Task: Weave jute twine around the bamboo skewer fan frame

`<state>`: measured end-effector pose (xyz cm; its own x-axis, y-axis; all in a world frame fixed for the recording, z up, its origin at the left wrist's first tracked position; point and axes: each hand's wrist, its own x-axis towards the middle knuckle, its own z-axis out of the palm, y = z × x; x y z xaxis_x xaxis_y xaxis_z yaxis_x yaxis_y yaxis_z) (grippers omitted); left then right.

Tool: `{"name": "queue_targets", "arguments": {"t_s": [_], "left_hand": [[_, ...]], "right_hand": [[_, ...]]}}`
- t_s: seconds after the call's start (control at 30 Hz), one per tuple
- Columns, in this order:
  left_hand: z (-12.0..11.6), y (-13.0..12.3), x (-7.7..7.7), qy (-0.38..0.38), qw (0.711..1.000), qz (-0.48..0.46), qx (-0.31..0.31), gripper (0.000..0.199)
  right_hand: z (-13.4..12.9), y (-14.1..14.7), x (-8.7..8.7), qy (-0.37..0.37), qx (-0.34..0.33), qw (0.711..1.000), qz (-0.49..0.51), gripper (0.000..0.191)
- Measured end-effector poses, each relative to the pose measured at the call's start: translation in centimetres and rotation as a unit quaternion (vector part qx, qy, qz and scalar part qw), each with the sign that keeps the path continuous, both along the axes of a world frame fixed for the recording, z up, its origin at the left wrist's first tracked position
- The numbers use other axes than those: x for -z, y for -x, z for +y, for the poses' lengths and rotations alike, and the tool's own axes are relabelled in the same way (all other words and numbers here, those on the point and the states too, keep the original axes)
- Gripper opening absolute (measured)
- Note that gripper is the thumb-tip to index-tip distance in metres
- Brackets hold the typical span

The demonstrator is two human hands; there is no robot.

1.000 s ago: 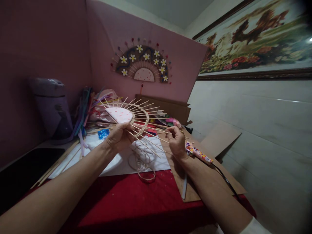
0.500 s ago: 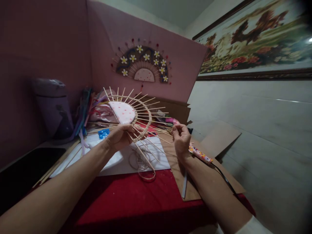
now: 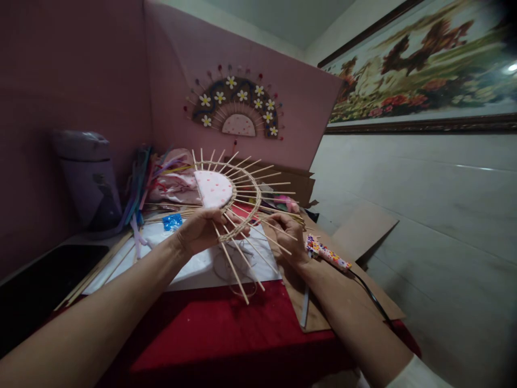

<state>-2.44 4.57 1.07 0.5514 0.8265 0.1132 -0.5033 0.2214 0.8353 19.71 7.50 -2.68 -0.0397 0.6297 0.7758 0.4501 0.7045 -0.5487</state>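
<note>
My left hand [image 3: 204, 230] grips the lower edge of a fan-shaped frame, with a spotted half-round pad [image 3: 214, 188], thin sticks spreading outward and braided twine [image 3: 259, 196] woven round them. Behind the frame's lower right sticks is my right hand [image 3: 287, 234], its fingers bent together; what they hold, if anything, is hidden. Loose twine [image 3: 238, 264] hangs below the frame over white paper [image 3: 194, 269]. A finished-looking fan with white flowers [image 3: 242, 96] is on the pink board behind.
A flowered glue gun [image 3: 329, 254] with a black cord lies on brown cardboard [image 3: 319, 318] at the right. Bundled sticks, a blue packet [image 3: 172, 221] and a lilac container [image 3: 89, 188] stand or lie at the left. Red cloth [image 3: 210, 334] covers the table.
The frame has shifted right and turned slightly in my left hand. My right hand has moved a little left and down, behind the sticks.
</note>
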Motion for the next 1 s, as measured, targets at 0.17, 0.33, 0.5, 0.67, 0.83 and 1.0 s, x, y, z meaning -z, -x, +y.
{"name": "queue_targets", "arguments": {"t_s": [0.17, 0.33, 0.5, 0.67, 0.83, 1.0], "left_hand": [[-0.4, -1.0, 0.7, 0.002, 0.995, 0.054, 0.082, 0.023], [-0.2, -1.2, 1.2, 0.018, 0.994, 0.055, 0.092, 0.026], [-0.3, -1.3, 1.2, -0.001, 0.993, 0.048, 0.112, 0.031], [-0.6, -1.4, 0.9, -0.002, 0.993, 0.052, 0.106, 0.033], [-0.3, -1.0, 0.6, 0.011, 0.996, 0.052, 0.072, 0.028], [0.3, -0.4, 0.5, 0.004, 0.999, 0.036, 0.025, 0.032]], "right_hand": [[0.6, 0.0, -0.1, 0.013, 0.048, 0.998, 0.040, 0.016], [1.4, -0.2, 0.5, 0.013, 0.061, 0.996, 0.063, 0.020], [1.4, -0.2, 0.6, 0.014, 0.071, 0.996, 0.060, 0.021], [1.1, -0.1, 0.5, 0.031, 0.061, 0.995, 0.067, 0.021], [1.1, -0.4, 0.7, 0.030, 0.073, 0.996, 0.046, 0.020], [1.9, -0.8, 1.3, 0.039, 0.055, 0.996, 0.065, 0.018]]}}
